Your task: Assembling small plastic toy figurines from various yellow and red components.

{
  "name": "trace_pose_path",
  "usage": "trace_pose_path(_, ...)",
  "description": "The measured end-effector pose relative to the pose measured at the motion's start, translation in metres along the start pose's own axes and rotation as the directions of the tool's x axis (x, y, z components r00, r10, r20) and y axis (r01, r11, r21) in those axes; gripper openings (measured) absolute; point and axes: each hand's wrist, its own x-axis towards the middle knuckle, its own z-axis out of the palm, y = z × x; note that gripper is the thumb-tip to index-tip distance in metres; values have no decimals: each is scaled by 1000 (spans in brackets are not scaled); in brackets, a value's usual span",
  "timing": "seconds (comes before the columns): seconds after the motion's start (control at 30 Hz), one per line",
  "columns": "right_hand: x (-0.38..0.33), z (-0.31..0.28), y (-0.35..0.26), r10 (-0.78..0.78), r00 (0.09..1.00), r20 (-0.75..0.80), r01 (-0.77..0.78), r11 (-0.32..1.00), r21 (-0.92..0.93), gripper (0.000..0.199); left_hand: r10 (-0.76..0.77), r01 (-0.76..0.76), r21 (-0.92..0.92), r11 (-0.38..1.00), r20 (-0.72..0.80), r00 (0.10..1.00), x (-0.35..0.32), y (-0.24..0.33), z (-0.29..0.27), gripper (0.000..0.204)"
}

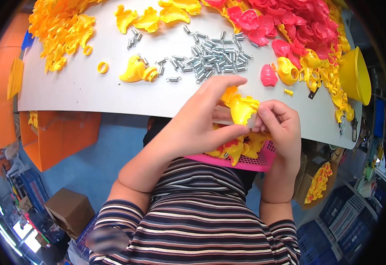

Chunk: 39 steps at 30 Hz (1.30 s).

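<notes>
Over the table's near edge, my left hand [190, 121] holds a hollow yellow plastic shell [242, 109] between thumb and fingers, its open side facing up. My right hand [283, 126] is closed, thumb against forefinger, at the shell's right edge. A small greyish bit shows by those fingertips; what it is I cannot make out. Below both hands, a pink perforated basket [257, 167] rests by my lap with yellow figure pieces [248, 148] in it. Loose metal springs [217, 55] lie heaped just beyond my hands.
The white table [87, 95] bears piles of yellow parts [64, 35] at left and red shells [296, 26] at right. A yellow figure [133, 70] and ring [102, 67] lie left of the springs. An orange bin [62, 137] stands below left; a carton [308, 172] below right.
</notes>
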Motion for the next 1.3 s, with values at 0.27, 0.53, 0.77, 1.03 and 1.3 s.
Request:
trace_pose_path(0.27, 37, -1, -24, -299, 950, -89, 222, 848, -481, 15, 38, -32, 181, 983, -31, 999, -11, -23, -12, 40)
trace_pose_path(0.53, 88, -26, -36, -601, 799, -8, 279, 383, -881, 14, 288, -208, 408, 889, -145, 947, -5, -34, -7, 34)
trace_pose_path(0.77, 119, -36, -44, -618, 786, 2, 155, 193, -969, 18, 408, -323, 394, 861, -155, 900, 7, -42, -8, 31)
trace_pose_path(1.03, 116, -50, -53, -557, 815, -158, 22, 302, -953, 22, 462, -384, 445, 809, -77, 883, 10, -44, -9, 28)
trace_pose_path(1.3, 117, -40, -45, -652, 746, -133, 155, 365, -918, 21, 516, -428, 482, 764, -59, 855, 10, -49, -6, 29)
